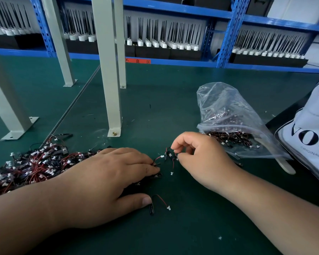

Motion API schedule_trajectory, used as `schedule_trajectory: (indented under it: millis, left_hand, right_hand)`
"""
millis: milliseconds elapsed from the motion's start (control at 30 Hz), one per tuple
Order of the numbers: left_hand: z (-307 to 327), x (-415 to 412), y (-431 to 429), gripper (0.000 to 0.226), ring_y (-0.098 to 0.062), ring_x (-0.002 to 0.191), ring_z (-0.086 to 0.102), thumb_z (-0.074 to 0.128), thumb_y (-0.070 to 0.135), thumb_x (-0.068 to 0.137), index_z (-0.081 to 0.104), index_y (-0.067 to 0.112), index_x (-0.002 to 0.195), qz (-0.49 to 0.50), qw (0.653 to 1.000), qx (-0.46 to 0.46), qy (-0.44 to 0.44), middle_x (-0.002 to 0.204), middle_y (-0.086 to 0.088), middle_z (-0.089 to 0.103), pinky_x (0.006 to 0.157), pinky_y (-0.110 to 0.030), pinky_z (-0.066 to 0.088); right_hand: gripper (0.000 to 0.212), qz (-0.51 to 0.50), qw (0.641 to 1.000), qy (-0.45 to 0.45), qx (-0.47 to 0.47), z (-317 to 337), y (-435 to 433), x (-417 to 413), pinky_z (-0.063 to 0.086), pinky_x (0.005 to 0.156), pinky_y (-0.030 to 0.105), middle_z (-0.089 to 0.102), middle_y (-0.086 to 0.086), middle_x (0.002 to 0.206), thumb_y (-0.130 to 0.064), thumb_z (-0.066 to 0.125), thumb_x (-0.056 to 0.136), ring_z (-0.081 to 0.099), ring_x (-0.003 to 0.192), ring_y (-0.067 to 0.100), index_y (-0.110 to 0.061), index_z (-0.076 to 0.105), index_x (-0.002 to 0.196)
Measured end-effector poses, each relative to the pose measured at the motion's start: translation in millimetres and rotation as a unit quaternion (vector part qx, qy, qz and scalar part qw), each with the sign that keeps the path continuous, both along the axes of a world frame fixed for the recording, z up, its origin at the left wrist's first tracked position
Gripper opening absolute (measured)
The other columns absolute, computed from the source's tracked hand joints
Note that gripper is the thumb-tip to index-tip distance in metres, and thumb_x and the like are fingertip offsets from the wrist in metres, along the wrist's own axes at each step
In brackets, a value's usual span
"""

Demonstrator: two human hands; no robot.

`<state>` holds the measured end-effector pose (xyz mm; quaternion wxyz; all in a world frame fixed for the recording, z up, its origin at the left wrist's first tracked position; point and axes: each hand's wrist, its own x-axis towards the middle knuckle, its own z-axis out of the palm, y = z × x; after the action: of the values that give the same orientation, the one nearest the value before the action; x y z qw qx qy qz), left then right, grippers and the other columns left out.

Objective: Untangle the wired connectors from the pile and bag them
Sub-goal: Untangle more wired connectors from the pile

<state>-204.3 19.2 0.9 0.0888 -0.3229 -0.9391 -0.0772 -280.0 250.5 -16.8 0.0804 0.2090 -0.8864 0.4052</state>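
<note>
L hand (107, 181): palm down, fingers straight & close together, tips pressing a few small black parts w/ wires flat on the mat; thumb stuck out on the near side.
R hand (201, 159): raised just off the mat, fingers curled, thumb + forefinger tips pinching a wired connector.
Held connector (168, 155): red/black wires w/ a white plug, strung between the R fingertips and the parts under the L fingertips.
Pile (31, 162): tangled red/black wires w/ white plugs, far left, running under the L wrist.
Loose connector (159, 201): lies alone just beside the L thumb tip, white plug at its right end.
Zip bag (228, 116): clear, lying on its side right of the R hand, mouth toward the hand, many connectors inside; a few spill at the mouth.
Mat (173, 100): dark green, covers the bench.
Tote (313, 137): white w/ black lettering, right edge.
Posts (109, 70): grey, bolted to the bench.
Shelving (228, 34): blue, at the back, holds rows of black antennas on white bases.
</note>
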Motion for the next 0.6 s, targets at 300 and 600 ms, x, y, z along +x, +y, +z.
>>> schedule_trajectory:
  millis: [300,600]
  left_hand:
    - [-0.7,-0.1,-0.3,0.057,0.009,0.128,0.035,0.031,0.074,0.089,0.042,0.046,0.138,0.003,1.0,-0.004,-0.004,0.137,0.03,0.042,0.105,-0.023,0.035]
    - [-0.8,1.0,-0.5,0.059,0.007,0.127,0.037,0.032,0.073,0.089,0.043,0.043,0.139,0.015,1.0,-0.01,-0.002,0.137,0.028,0.044,0.104,-0.023,0.034]
  right_hand:
    - [0.022,-0.027,0.997,-0.004,0.074,-2.9,2.7,-3.7,0.039,0.054,0.021,0.061,-0.014,0.068,-0.01,0.061,0.076,0.05,0.059,0.005,-0.03,0.064,0.082]
    - [0.017,-0.055,0.995,0.021,0.085,-4.2,2.4,-4.7,0.041,0.05,0.024,0.062,-0.014,0.064,-0.01,0.06,0.079,0.049,0.053,0.007,-0.026,0.065,0.076]
